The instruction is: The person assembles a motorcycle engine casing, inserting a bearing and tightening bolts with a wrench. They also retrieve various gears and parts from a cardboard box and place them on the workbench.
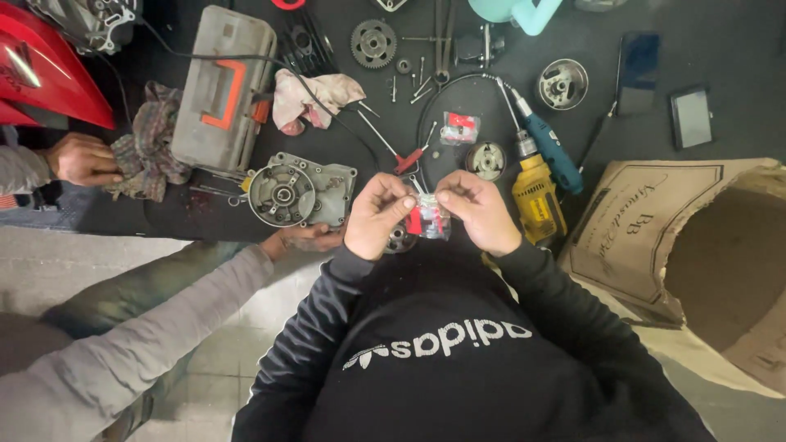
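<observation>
We've got both hands, left (378, 214) and right (479, 211), pinching the little parts packet (428, 219) shut-fingered, looks like we're tearing it open; next needs a steady pull apart.

Dark floor mat (720, 74) with grey toolbox (223, 86), yellow drill (538, 196), gear (373, 42), engine cover (299, 191).

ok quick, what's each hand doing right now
Left hand: closed, pinching one end of the small clear packet with red parts.
Right hand: closed, pinching the other end of the same packet.
</observation>
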